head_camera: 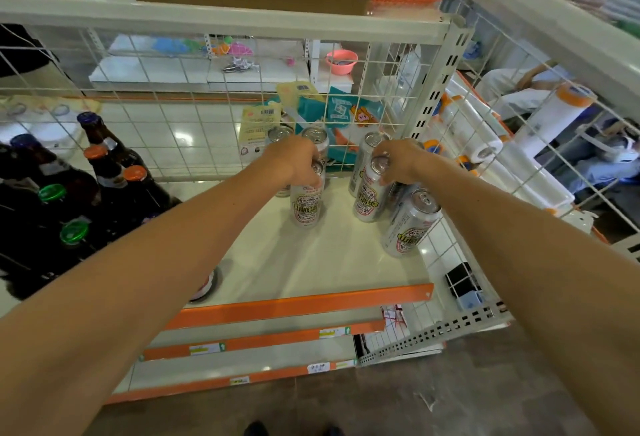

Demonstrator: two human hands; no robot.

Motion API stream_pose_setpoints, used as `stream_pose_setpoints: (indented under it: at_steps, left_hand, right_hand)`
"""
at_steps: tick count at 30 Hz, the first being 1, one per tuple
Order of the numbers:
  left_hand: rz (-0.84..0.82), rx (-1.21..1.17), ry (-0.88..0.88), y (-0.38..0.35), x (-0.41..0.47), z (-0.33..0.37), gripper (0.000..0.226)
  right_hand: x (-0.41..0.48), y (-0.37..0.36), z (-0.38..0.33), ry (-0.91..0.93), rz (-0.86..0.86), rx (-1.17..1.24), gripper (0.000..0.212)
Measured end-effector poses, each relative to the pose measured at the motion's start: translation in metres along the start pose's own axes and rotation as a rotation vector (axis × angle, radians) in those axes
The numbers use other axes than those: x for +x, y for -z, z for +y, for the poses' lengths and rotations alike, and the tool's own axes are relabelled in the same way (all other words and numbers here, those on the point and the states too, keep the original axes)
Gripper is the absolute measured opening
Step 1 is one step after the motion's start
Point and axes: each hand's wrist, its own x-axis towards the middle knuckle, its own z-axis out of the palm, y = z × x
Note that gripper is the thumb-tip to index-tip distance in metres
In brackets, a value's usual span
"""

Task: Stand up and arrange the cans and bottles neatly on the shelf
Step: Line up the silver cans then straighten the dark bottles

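Silver cans with red and gold labels stand toward the back right of the white shelf (311, 262) in the head view. The left hand (298, 162) reaches down over the top of one can (306, 203), its fingers curled round the rim. The right hand (398, 164) grips the top of a second can (369, 195), a little apart to the right. A third can (410, 226) stands nearer the front, close to the side mesh (450, 252). More cans (317, 138) stand behind the hands, against the back wire mesh (173, 131). Dark bottles (104, 172) with orange and green caps crowd the shelf's left end.
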Motion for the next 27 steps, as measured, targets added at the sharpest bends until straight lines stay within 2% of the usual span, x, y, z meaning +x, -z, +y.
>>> stream_pose_setpoints:
  at_steps: [3, 7, 12, 16, 21, 27]
  left_hand:
    - [0.039, 0.008, 0.025, -0.004, 0.001, 0.002, 0.043]
    - [-0.032, -0.058, -0.002, 0.001, -0.001, 0.0, 0.051]
    - [-0.092, -0.065, 0.002, 0.013, -0.005, -0.008, 0.057]
    - [-0.078, -0.054, 0.024, 0.016, -0.007, -0.023, 0.053]
    - [-0.046, -0.042, 0.064, 0.02, -0.011, -0.037, 0.048]
    - [-0.016, -0.047, 0.07, 0.022, -0.008, -0.04, 0.051]
  right_hand:
    - [-0.002, -0.002, 0.0, -0.003, -0.029, 0.098, 0.069]
    - [-0.002, -0.001, -0.004, -0.04, -0.061, 0.153, 0.065]
    - [-0.006, -0.012, -0.017, -0.044, 0.066, 0.143, 0.056]
    - [-0.005, -0.012, -0.029, -0.003, 0.051, 0.137, 0.053]
    - [-0.006, -0.01, -0.053, 0.074, -0.008, 0.053, 0.07]
    - [0.012, -0.005, -0.077, 0.117, -0.05, 0.009, 0.071]
